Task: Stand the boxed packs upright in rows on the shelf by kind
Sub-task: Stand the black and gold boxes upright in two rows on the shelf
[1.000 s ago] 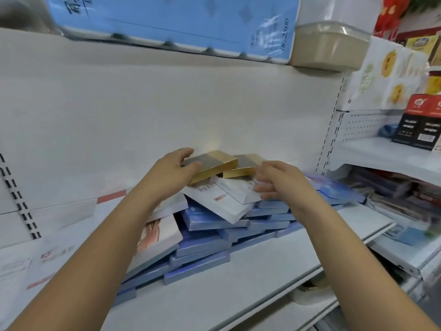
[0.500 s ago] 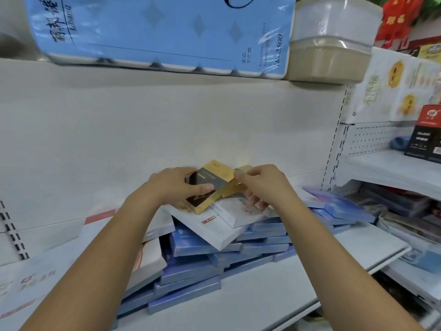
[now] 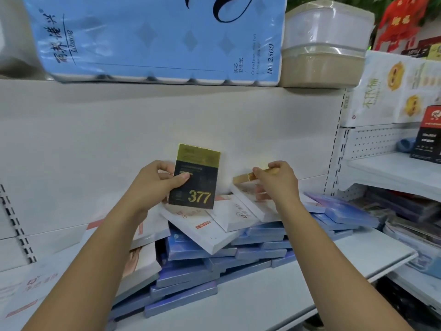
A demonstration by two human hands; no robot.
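A heap of flat boxed packs lies on the white shelf (image 3: 274,304): several blue packs (image 3: 188,278) at the bottom, white packs (image 3: 214,225) on top. My left hand (image 3: 155,185) grips a black-and-gold pack (image 3: 198,177) marked 377, held upright above the heap with its face toward me. My right hand (image 3: 279,180) pinches a second gold pack (image 3: 243,179), which lies nearly flat just over the white packs. Most of that pack is hidden by my fingers.
A blue tissue bundle (image 3: 155,39) and a wrapped plastic tub (image 3: 324,44) sit on the shelf above. White packs (image 3: 23,283) lie at the far left. The neighbouring bay on the right holds more blue packs (image 3: 343,211), black-and-red boxes (image 3: 427,139) and white bags.
My left hand lifted the black-and-gold pack off the heap and turned it upright. My right hand closed on the second gold pack and drew it to the right.
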